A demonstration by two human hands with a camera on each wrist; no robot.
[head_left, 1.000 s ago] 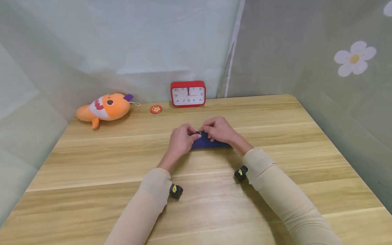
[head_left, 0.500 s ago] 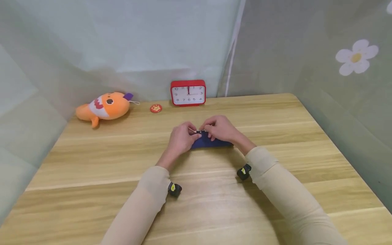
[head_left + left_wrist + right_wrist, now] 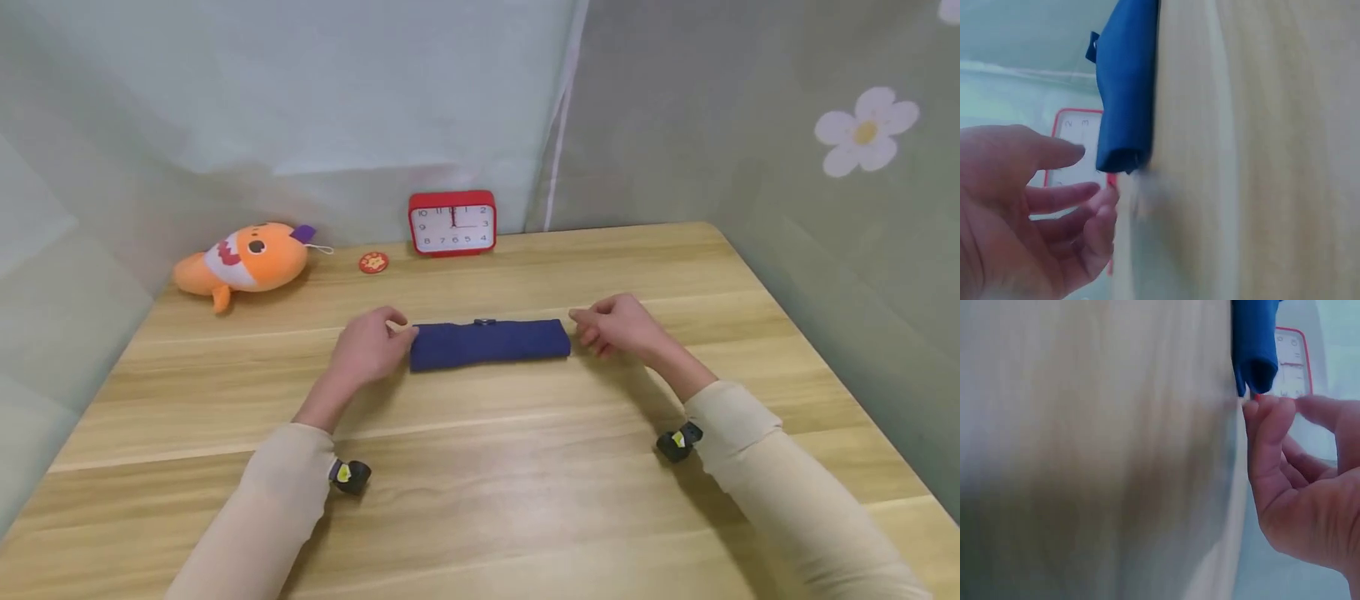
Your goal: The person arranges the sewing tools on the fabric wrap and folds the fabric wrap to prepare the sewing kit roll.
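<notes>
A navy-blue fabric roll [image 3: 487, 343] lies lengthwise across the middle of the table, with a small dark clasp [image 3: 485, 322] at its upper edge. Both wrist views show its ends as hollow, rolled openings. Just off its left end is my left hand [image 3: 367, 346], fingers loosely bent and nothing in them; in the left wrist view a gap shows between thumb and fingers. My right hand [image 3: 618, 325] hovers beside the right end, its fingers loosely curled and holding nothing. The right wrist view shows those fingers [image 3: 1267, 434] close below the roll's end.
At the back edge stands a red clock [image 3: 452, 223]. Left of it lie a round red paw-print disc [image 3: 373, 262] and an orange plush shark [image 3: 251, 258]. Curtains hang behind the wooden table [image 3: 480, 483]. Each wrist carries a small black camera [image 3: 351, 476].
Both hands have let go of the roll's clasp in the middle and moved apart, left hand to the left, right hand to the right. The whole roll now shows, lying in place.
</notes>
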